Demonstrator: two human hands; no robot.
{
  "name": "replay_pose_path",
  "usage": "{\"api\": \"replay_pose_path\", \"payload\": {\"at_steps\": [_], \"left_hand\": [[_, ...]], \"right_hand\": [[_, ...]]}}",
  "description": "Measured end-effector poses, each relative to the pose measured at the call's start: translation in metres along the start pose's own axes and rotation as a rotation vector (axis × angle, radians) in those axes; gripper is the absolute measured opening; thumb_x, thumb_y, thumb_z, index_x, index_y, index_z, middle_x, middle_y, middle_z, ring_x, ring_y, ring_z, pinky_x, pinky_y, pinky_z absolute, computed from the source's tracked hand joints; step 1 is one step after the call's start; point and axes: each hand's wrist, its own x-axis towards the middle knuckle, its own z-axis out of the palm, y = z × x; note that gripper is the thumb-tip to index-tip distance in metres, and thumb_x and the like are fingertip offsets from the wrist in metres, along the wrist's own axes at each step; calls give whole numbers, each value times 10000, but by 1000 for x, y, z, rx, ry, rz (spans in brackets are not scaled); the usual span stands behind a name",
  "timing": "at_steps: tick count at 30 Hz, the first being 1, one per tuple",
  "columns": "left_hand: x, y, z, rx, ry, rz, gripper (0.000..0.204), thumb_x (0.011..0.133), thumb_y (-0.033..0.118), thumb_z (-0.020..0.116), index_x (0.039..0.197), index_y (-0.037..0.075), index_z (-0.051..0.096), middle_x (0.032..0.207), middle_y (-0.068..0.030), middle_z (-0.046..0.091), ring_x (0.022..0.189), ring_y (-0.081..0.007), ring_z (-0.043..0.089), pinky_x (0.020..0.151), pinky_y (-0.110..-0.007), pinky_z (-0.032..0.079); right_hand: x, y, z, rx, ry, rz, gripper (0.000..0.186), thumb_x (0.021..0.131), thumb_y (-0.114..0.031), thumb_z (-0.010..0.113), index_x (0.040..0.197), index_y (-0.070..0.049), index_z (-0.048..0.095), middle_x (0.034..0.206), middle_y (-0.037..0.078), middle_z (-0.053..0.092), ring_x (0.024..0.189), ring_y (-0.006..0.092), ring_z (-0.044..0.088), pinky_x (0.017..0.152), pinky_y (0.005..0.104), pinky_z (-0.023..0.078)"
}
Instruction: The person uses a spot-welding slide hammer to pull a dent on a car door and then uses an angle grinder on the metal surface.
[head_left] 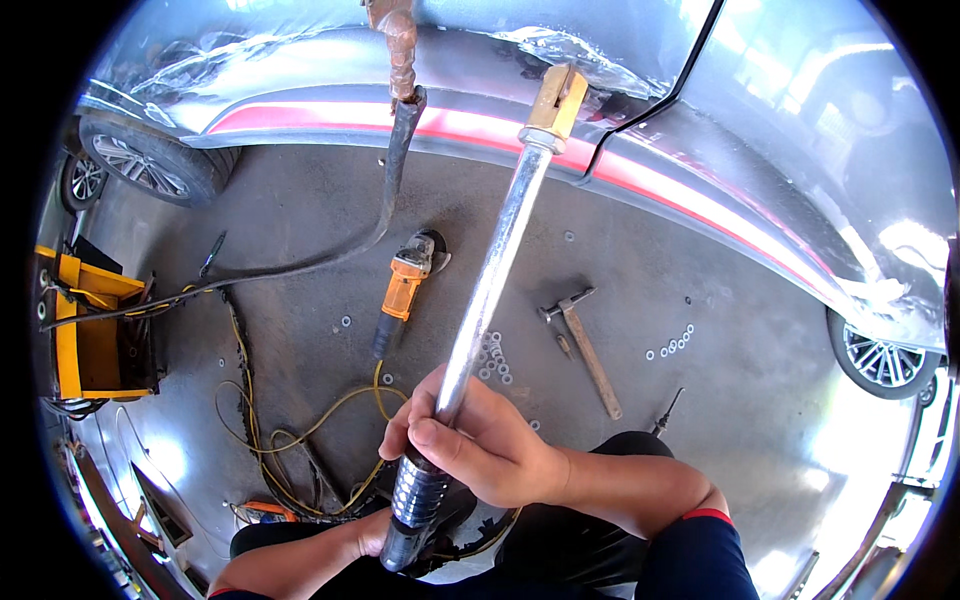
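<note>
My right hand [475, 450] is closed round a long shiny steel rod [497, 270] with a knurled dark grip [415, 500]. My left hand [372, 532] is at the grip's lower end, wrapped on it, its fingers mostly hidden. The rod's brass-coloured head [555, 110] reaches up to the scraped, dented grey car panel [630, 60]; whether it touches cannot be told. Left of it, a copper-coloured tool [400, 40] on a thick black cable [385, 220] is at the panel, above a red-and-white sill strip [680, 200].
On the grey floor [720, 420] lie an orange angle grinder [403, 288], a hammer [590, 360], several washers [495, 360], yellow and black cables [260, 420] and a thin metal tool [668, 410]. A yellow-and-black machine [75, 330] stands left. Car wheels [140, 160] flank the work area.
</note>
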Motion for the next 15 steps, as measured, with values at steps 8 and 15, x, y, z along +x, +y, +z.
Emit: {"api": "replay_pose_path", "payload": {"at_steps": [8, 15], "left_hand": [[-1, 10, 13, 32, 11, 23, 523, 928, 156, 705, 1412, 65, 526, 1167, -104, 679, 947, -158, 682, 742, -287, 574], [-3, -2, -2, -61, -86, -61, 517, 928, 156, 699, 1405, 45, 532, 1160, -128, 684, 938, -175, 688, 742, -293, 578]], "right_hand": [[3, -2, -1, -20, -33, -33, 144, 1058, -171, 510, 1121, -63, 439, 1040, 129, 617, 1036, 181, 618, 909, 345, 484], [2, -2, -1, -36, -40, -51, 142, 1057, -155, 511, 1138, -61, 442, 1040, 134, 616, 1029, 170, 611, 904, 336, 482]]}}
